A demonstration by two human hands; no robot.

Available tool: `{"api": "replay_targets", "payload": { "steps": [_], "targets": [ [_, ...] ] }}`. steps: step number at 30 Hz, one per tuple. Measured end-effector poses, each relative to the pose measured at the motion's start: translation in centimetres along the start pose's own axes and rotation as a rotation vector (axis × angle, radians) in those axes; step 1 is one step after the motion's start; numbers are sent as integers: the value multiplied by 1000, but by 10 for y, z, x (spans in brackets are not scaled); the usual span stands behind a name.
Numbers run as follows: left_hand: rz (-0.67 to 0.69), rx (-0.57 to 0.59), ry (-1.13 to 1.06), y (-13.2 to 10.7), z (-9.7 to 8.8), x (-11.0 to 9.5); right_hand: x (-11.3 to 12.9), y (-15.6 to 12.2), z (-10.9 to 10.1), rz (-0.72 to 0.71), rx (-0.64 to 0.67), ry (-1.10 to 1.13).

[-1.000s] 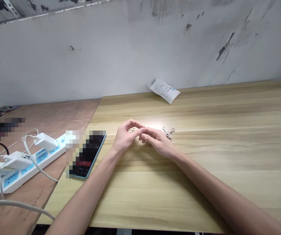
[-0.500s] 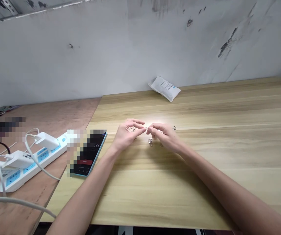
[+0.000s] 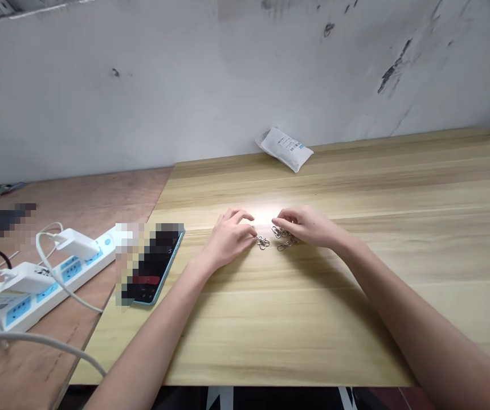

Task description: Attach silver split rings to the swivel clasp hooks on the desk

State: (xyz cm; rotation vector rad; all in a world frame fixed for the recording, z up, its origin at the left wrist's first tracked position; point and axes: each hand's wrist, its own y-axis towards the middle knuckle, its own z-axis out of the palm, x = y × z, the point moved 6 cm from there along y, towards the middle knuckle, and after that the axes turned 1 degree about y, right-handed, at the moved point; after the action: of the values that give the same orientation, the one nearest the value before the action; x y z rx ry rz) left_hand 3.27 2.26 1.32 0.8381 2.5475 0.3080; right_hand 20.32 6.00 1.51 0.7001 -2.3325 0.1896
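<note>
Both of my hands rest on the light wooden table point(image 3: 356, 188) near its middle. My left hand point(image 3: 230, 234) lies palm down with its fingers curled and its fingertips pressed together; what they hold is too small to make out. A small silver metal clasp point(image 3: 262, 242) lies on the table just right of those fingertips. My right hand point(image 3: 307, 225) is pinched on a small cluster of silver clasps point(image 3: 285, 239), which lies under its fingertips. The two hands are a little apart.
A black phone in a blue case point(image 3: 153, 267) lies left of my left hand. A white power strip point(image 3: 44, 285) with chargers and cables sits on the brown table at the left. A white sealed packet point(image 3: 285, 148) lies by the wall.
My hands were together above the table, fingertips touching over a small ring. They have come apart and dropped to the tabletop, and the right one now pinches the clasps.
</note>
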Motion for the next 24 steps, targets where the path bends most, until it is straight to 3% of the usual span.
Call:
{"api": "replay_targets", "payload": {
  "steps": [5, 7, 11, 16, 24],
  "targets": [
    [-79, -5, -72, -5, -18, 18, -2, 2, 3, -43, -58, -283],
    [-157, -40, 33, -9, -29, 32, 4, 1, 8, -38, -59, -368],
    [-178, 7, 141, -12, -28, 48, 18, 1, 18, -29, -52, -512],
    [-162, -39, 162, -8, -21, 46, 28, 5, 27, -38, -45, -627],
    [-151, -64, 182, -7, -21, 41, 20, 9, 28, -26, -118, -634]
  ]
}}
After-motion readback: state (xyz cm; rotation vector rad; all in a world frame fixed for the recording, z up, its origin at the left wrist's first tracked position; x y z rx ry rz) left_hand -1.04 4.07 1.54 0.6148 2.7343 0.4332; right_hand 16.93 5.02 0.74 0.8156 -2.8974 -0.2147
